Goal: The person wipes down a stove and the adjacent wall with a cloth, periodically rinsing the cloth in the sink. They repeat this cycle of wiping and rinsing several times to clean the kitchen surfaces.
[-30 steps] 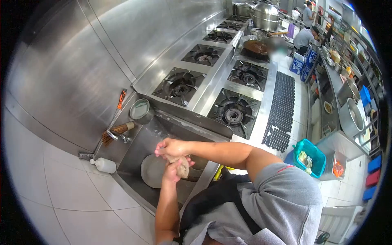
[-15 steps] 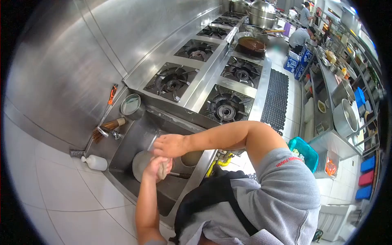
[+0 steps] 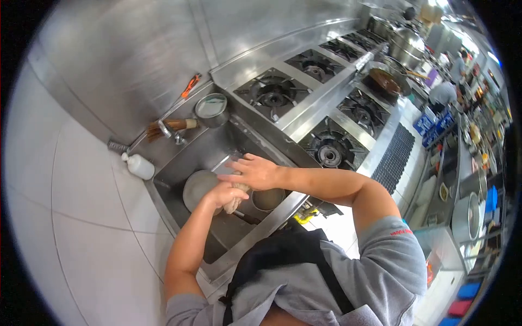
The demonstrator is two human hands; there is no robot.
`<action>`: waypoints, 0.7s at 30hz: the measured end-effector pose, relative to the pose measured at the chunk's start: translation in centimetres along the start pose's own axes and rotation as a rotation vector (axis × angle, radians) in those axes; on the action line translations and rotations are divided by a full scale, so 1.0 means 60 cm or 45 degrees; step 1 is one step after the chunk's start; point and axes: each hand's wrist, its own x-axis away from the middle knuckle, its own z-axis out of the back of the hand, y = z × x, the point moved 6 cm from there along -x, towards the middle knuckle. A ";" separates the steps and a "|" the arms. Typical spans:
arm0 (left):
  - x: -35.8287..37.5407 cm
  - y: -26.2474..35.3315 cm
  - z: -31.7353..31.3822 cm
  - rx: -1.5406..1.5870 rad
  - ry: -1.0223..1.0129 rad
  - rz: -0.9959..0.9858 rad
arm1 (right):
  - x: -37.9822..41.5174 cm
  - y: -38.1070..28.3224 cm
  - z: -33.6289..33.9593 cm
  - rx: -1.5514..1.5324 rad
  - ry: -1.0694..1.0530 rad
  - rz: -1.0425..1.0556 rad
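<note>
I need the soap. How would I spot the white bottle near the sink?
Find the sink left of the burners. On the ledge at its far left corner lies a white bottle, on its side below the tap. It is the only white plastic thing there.

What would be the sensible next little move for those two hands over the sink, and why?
Probably another squeeze of the cloth. The left hand grips the bunched cloth over the sink, the right hand lies open across it, and a round pan sits just below, so any water would fall into the basin.
</note>
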 end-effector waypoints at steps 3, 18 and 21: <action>-0.011 -0.018 0.014 -0.356 -0.093 -0.048 | -0.016 -0.008 -0.020 -0.020 -0.184 0.060; 0.009 0.036 0.097 -0.412 0.768 -0.594 | -0.019 0.048 -0.009 -1.518 -0.565 -0.870; -0.010 0.007 0.104 0.814 0.228 -0.177 | -0.048 -0.001 0.126 0.110 0.227 -0.085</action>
